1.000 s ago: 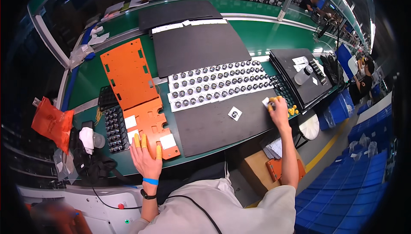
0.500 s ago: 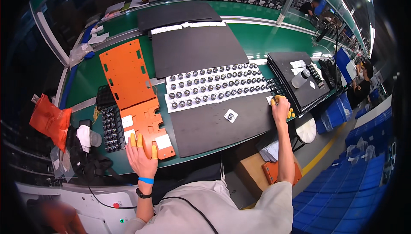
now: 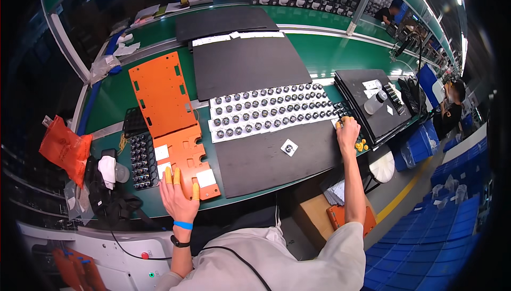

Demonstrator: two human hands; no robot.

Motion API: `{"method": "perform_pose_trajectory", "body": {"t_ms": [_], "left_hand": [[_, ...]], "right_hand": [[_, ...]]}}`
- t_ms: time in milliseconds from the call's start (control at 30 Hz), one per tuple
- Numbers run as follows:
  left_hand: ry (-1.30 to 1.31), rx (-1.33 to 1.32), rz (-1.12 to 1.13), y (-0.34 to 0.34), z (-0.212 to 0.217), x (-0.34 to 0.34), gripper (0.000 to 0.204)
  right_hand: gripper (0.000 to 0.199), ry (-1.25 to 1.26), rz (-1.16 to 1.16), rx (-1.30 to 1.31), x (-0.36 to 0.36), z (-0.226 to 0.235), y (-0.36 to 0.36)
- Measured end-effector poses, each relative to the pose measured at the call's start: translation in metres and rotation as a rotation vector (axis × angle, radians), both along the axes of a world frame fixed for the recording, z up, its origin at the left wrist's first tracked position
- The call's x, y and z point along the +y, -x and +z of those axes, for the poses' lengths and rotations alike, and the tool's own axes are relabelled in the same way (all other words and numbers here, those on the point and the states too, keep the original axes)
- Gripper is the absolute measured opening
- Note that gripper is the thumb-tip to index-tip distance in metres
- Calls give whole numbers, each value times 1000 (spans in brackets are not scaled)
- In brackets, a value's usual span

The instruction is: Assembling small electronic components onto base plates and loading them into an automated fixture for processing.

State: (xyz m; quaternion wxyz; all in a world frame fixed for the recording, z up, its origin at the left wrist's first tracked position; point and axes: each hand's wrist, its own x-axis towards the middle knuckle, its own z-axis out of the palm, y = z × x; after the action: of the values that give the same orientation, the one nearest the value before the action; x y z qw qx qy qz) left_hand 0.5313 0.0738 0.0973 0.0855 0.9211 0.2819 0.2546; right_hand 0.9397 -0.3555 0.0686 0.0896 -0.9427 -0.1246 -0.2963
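Orange flat plastic plate (image 3: 183, 155) lies at the near edge of the green surface (image 3: 319, 51), white square labels on it. The left hand (image 3: 178, 195), released and flat, rests on its near end. The right hand (image 3: 348, 130), loosely curled, grasping nothing visible, touches the right edge of the black foam mat (image 3: 266, 158), beside small yellow caps (image 3: 362, 144). A small white square tag (image 3: 289, 147) lies on the mat.

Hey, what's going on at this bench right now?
A person stands at a green workbench. The left hand, with yellow finger cots, lies flat on the near end of an orange plate. The right hand is stretched out to the right end of the black mat, beside small yellow pieces. Behind the mat sit white strips of small dark round parts.
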Motion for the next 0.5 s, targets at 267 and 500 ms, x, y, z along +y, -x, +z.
{"method": "perform_pose_trajectory", "body": {"t_ms": [267, 500], "left_hand": [[8, 1, 6, 1, 1, 0, 65], [-10, 3, 4, -1, 4, -2, 62]], "right_hand": [[26, 58, -40, -106, 16, 11, 6], [34, -208, 344, 129, 111, 42, 103]]}}
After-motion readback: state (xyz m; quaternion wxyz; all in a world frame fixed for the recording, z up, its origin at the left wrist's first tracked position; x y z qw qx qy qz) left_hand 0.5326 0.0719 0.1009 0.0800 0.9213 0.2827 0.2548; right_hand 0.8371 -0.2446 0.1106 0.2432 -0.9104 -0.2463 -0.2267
